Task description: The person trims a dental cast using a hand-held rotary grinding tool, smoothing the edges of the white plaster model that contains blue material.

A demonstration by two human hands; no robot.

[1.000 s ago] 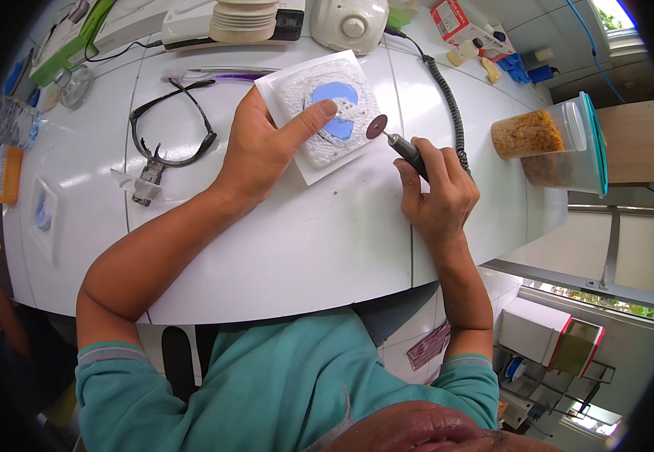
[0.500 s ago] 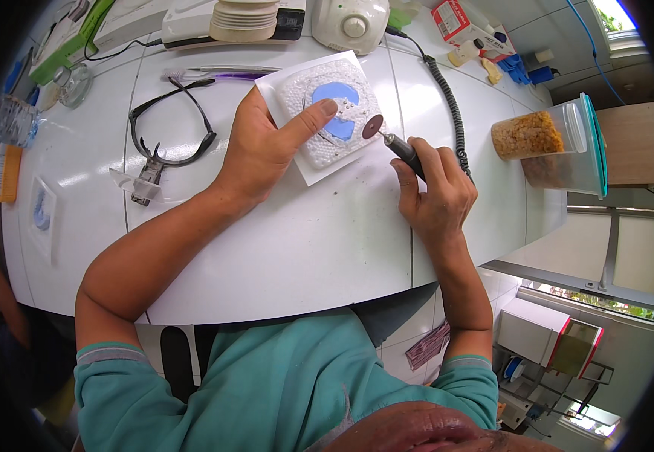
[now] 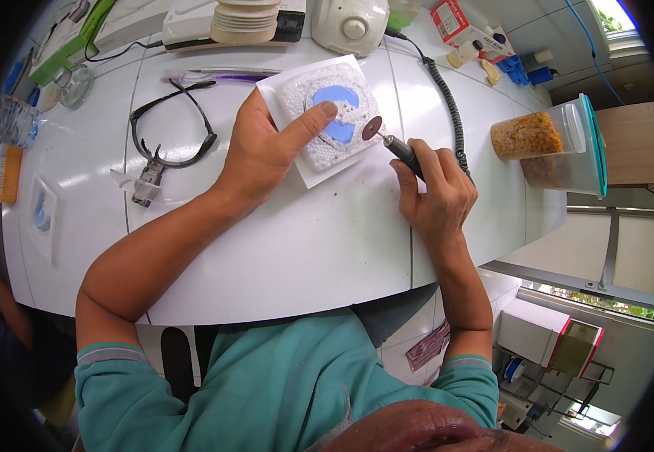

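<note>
My left hand [image 3: 270, 139] grips a white square plate that bears a bumpy white block [image 3: 353, 87] with a blue curved inlay [image 3: 327, 94]. The thumb presses on the inlay, and the other fingers are hidden underneath. My right hand [image 3: 440, 188] is closed around a black rotary handpiece [image 3: 404, 154], held like a pen. At its tip sits a thin brown cutting disc [image 3: 372, 128], close to the block's right edge. Whether disc and block touch, I cannot tell.
Black-framed glasses [image 3: 184, 160] lie left of my hands, behind a white card [image 3: 42, 218] with a blue piece. At the back stands a control box [image 3: 349, 26] with a coiled cord [image 3: 447, 94]. Clear tubs [image 3: 527, 135] stand right; another person's arm [image 3: 7, 305] shows far left.
My hands, the block and the handpiece have barely moved. The other person's arm at the far left has shifted slightly lower.
</note>
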